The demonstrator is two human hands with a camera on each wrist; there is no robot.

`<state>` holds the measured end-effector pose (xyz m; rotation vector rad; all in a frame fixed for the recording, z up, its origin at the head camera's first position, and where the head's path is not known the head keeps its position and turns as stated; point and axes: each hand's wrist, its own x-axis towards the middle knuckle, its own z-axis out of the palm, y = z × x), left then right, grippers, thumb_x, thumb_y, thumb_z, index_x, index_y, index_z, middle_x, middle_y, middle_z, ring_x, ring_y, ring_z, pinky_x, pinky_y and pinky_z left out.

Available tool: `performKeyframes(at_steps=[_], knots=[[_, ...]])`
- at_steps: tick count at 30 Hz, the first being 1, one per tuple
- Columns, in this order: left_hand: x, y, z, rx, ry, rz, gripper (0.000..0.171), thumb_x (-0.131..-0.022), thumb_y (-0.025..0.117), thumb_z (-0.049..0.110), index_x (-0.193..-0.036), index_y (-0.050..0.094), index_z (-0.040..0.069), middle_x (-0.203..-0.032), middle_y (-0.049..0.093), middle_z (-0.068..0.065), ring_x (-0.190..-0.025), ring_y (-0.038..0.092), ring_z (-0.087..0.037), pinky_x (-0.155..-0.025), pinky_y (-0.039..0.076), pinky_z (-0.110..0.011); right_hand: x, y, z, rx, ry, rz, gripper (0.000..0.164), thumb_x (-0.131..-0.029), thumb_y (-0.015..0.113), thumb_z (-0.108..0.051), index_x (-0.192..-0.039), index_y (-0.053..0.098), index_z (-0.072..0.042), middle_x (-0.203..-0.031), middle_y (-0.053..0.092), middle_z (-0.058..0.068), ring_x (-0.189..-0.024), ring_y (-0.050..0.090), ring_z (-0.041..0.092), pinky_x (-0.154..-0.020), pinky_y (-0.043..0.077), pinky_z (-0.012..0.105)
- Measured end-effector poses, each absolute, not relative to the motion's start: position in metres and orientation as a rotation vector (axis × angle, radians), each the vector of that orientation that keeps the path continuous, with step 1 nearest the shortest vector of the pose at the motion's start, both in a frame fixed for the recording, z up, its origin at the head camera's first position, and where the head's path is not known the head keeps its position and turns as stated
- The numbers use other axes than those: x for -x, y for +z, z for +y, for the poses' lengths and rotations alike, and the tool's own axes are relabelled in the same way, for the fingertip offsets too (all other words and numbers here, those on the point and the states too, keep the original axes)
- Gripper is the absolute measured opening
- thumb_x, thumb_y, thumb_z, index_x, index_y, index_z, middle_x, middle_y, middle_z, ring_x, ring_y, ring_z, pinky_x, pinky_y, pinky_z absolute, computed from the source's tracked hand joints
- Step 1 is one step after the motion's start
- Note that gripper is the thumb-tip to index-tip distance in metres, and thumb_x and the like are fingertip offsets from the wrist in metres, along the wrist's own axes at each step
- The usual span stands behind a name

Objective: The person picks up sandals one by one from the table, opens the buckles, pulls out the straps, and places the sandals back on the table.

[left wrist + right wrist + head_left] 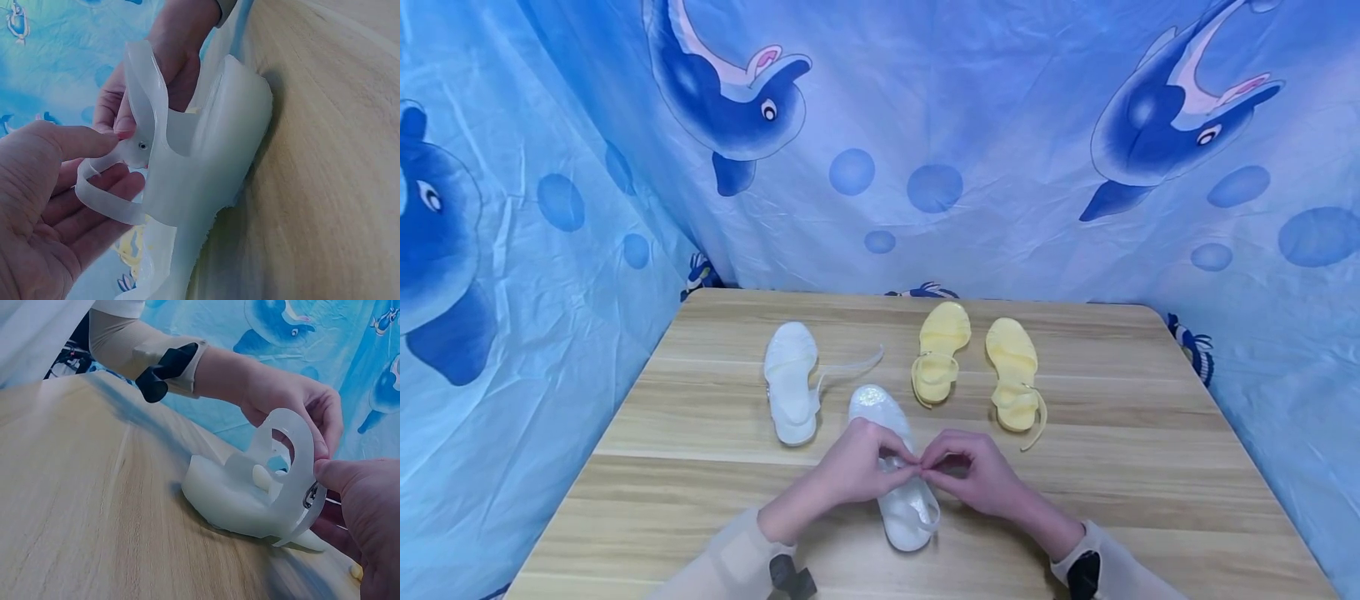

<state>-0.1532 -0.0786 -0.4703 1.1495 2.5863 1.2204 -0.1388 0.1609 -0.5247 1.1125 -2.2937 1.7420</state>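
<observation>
Pinching with the left hand [859,467], thumb to forefinger, on the ankle strap [302,447]! Pinching too with the right hand [979,477], close by the metal buckle [310,495], and nearly fingertip to fingertip in the middle. Straight down from there to the white sandal [876,406], resting sole-down on the wooden table [1150,467], with toe beyond the fingers and heel on the near side. Out past the left fingers, over leftward, to a second white sandal [790,358], with a loose strap [856,367] trailing right. Beyond the fingertips, slightly right, to a yellow sandal [945,329]; farther right, beyond the right fingers, to another yellow sandal [1011,346]!
</observation>
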Motion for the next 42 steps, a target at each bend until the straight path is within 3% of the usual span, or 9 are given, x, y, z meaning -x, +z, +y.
performKeyframes(at_steps=[11,18,24,42], knots=[[0.1507,-0.4691,-0.083,-1.096,1.281,2.56,0.004,-0.087,0.086,0.014,-0.09,0.084,0.012,-0.088,0.083,0.002,-0.083,0.073,0.001,-0.082,0.06,-0.016,0.1377,-0.5263,0.1652,-1.107,1.769,-2.27,0.018,-0.09,0.081,0.001,-0.101,0.077,-0.012,-0.098,0.078,0.005,-0.093,0.075,0.009,-0.08,0.067,0.034],[0.1524,-0.4728,-0.0795,-1.273,1.269,2.582,0.01,-0.085,0.085,0.008,-0.095,0.084,0.013,-0.089,0.083,0.002,-0.083,0.074,0.0,-0.08,0.059,-0.011,0.1378,-0.5268,0.1621,-1.118,1.758,-2.258,0.018,-0.09,0.081,0.001,-0.1,0.076,-0.013,-0.099,0.079,0.005,-0.095,0.075,0.009,-0.081,0.067,0.035],[0.1524,-0.473,-0.0798,-1.284,1.255,2.589,0.007,-0.086,0.087,0.011,-0.092,0.085,0.014,-0.087,0.083,0.002,-0.081,0.075,0.001,-0.077,0.057,-0.008,0.1384,-0.5273,0.162,-1.129,1.745,-2.251,0.019,-0.09,0.081,0.002,-0.101,0.077,-0.013,-0.098,0.079,0.005,-0.092,0.075,0.012,-0.079,0.067,0.034],[0.152,-0.4711,-0.0851,-1.194,1.283,2.606,0.008,-0.085,0.09,0.017,-0.09,0.084,0.014,-0.086,0.082,0.003,-0.081,0.073,0.0,-0.079,0.06,-0.015,0.1363,-0.5308,0.1601,-1.084,1.807,-2.279,0.019,-0.092,0.08,-0.001,-0.109,0.077,-0.008,-0.104,0.08,0.01,-0.098,0.078,0.013,-0.084,0.067,0.036]])
